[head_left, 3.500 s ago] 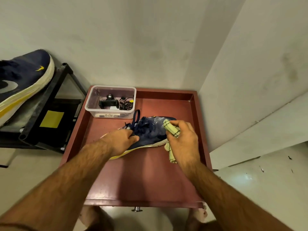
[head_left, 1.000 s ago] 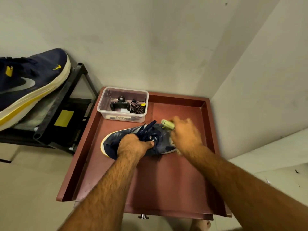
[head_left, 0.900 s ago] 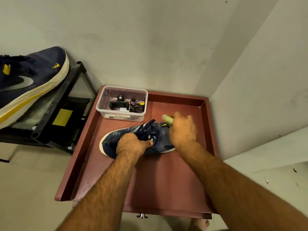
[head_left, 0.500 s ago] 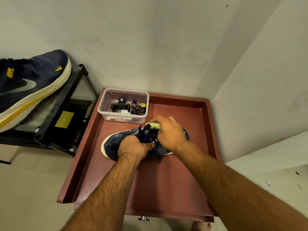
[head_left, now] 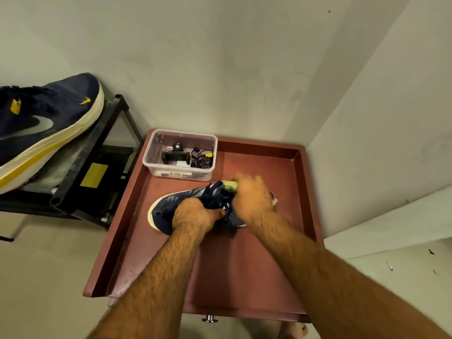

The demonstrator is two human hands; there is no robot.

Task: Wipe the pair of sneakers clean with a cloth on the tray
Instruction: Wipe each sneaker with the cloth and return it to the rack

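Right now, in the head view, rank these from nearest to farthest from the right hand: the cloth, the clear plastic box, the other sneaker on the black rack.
From the right hand:
1. Cloth: gripped in that hand, against the sneaker on the tray.
2. Clear plastic box: back left corner of the tray.
3. Other sneaker: far left, on the black rack, off the tray.

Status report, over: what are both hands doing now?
Left hand grips sneaker on tray. Right hand, blurred, holds cloth on its upper. Second sneaker waits on rack. Nothing blocking.
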